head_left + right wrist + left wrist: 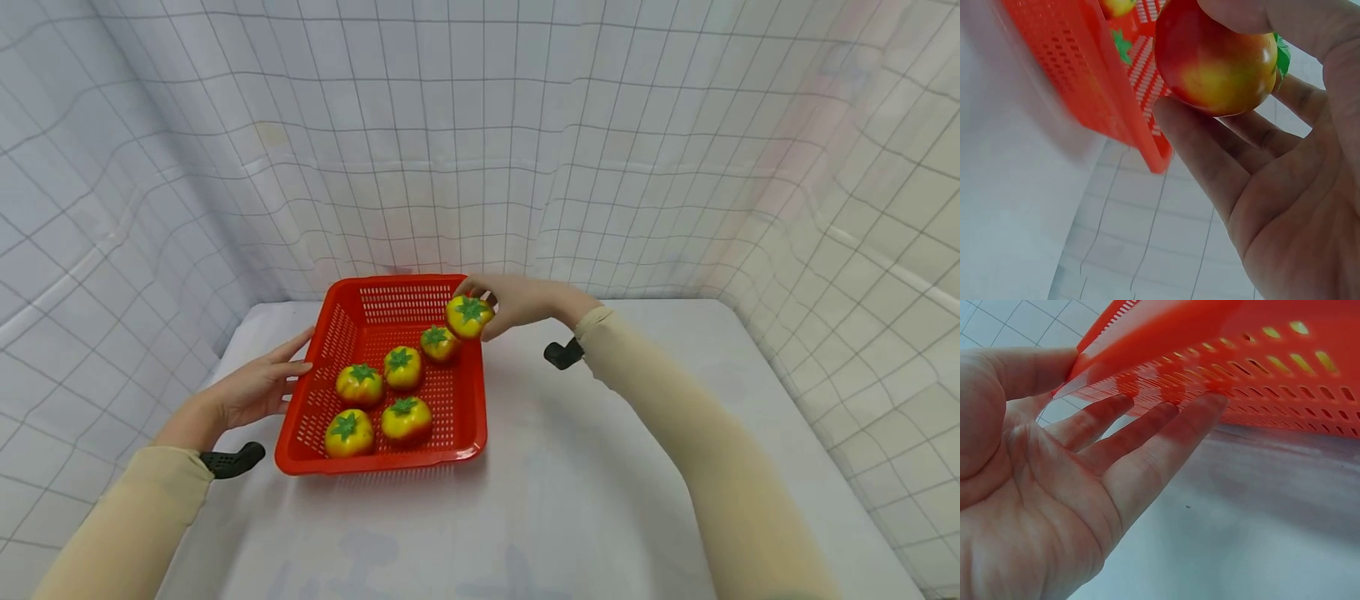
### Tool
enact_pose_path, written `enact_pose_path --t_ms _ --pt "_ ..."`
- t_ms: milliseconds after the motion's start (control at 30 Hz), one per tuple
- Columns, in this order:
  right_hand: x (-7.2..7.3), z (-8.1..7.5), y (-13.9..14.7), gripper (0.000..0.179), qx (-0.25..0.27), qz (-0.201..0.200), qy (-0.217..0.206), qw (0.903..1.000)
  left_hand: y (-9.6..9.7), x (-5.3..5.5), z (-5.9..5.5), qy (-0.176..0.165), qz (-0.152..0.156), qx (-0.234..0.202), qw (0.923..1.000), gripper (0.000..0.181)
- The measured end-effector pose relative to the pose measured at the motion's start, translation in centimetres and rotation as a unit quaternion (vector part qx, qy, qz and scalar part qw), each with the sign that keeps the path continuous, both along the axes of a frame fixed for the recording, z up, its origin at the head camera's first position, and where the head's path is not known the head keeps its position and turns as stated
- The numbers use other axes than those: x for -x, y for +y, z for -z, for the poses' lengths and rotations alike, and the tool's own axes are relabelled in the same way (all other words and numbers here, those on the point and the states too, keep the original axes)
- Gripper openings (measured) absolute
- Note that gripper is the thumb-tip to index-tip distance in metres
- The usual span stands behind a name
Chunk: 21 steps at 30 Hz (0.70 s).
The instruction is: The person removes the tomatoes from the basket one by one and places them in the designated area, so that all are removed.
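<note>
A red plastic basket (483,400) with slotted walls stands on the white table, left of the middle. Inside it lie several yellow-and-red toy tomatoes (407,419) with green star-shaped leaves. Over the basket's right rim, my right hand (521,300) holds another toy tomato (469,317) between thumb and fingers; its glossy red and yellow side shows in the right wrist view. My left hand (258,387) is at the basket's left side. In the left wrist view its extended fingers (1147,456) touch the outside of the slotted wall, and the thumb touches the rim.
The white table (600,500) extends to the right of the basket and in front of it. White grid-patterned sheets (480,150) stand behind and along both sides. A dark wrist device (234,461) is on the left wrist, another (564,354) on the right.
</note>
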State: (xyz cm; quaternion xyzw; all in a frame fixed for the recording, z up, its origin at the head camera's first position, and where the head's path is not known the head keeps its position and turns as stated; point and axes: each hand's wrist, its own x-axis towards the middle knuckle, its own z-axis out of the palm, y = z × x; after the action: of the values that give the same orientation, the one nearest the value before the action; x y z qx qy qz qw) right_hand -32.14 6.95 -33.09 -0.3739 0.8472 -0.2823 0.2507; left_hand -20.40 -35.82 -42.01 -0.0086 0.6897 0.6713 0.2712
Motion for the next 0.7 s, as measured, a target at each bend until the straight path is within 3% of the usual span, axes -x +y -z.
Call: enact_pose_path --t_ms 233,700 --pt "1.0 -0.4 3.8 0.066 0.033 0.062 -0.012 0.9974 -0.2 0.0 0.1 -0.001 0.002 -0.005 1.0 0.071" --pt "2.7 1.8 9.7 0.066 0.022 0.123 -0.023 0.9919 0.0 0.2 0.2 -0.006 -0.007 -0.006 0.9999 0.072"
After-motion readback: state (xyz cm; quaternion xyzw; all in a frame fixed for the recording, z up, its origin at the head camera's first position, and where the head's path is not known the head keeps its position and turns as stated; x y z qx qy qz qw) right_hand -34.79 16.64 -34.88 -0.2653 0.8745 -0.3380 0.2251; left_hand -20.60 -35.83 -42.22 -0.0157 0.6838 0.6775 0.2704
